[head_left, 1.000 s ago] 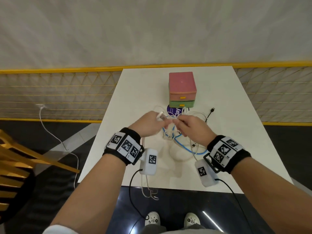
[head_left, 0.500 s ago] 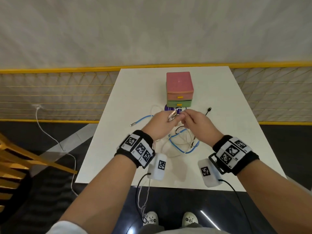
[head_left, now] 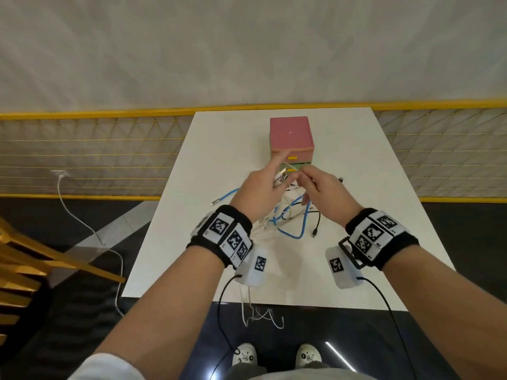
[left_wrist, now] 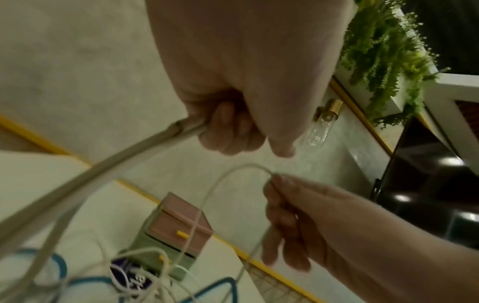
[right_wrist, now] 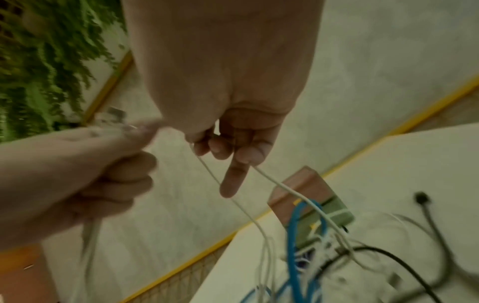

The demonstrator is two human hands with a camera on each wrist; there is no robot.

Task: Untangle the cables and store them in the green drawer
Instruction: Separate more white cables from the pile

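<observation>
A tangle of white, blue and black cables (head_left: 288, 215) lies on the white table (head_left: 370, 187) in front of a small drawer box (head_left: 291, 138), pink on top with a green drawer (head_left: 300, 168) at the bottom. My left hand (head_left: 263, 187) is raised over the tangle and grips a thick white cable (left_wrist: 108, 162) with its plug end, index finger stretched out. My right hand (head_left: 321, 185) pinches a thin white cable (right_wrist: 282, 186) that loops up from the tangle. The two hands are close together, just in front of the drawers.
A blue cable end (head_left: 222, 197) lies to the left of the tangle, a black plug (head_left: 315, 232) to the near right. A yellow-framed mesh railing (head_left: 82, 154) runs behind the table, wooden chair slats (head_left: 27, 267) stand at left, and a white cord (head_left: 90, 229) crosses the floor.
Both hands have risen and moved away from me toward the drawer box, lifting white cables out of the tangle. The left index finger now sticks out.
</observation>
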